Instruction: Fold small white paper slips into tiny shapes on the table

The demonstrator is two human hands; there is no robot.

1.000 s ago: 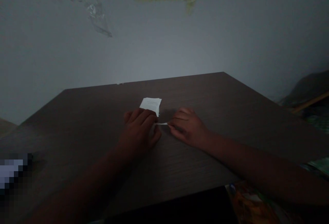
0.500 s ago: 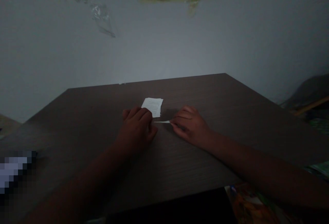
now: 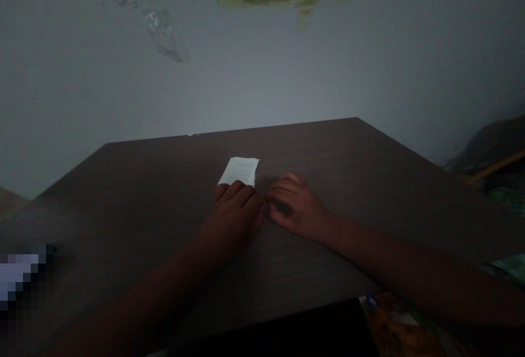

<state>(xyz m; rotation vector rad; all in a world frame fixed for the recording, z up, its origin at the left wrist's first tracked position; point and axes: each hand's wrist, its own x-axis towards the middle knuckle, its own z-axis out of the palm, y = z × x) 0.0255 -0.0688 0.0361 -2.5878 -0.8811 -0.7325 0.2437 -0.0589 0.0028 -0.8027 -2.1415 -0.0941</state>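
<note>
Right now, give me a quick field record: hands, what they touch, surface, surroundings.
left hand: palm down on the table, fingertips at the near edge of the folded white paper
right hand: curled beside the left, fingertips nearly meeting it; whether it grips anything is hidden
paper: small, printed, lying flat
surface: dark wood-grain table
behind: pale wall
light: dim
</note>
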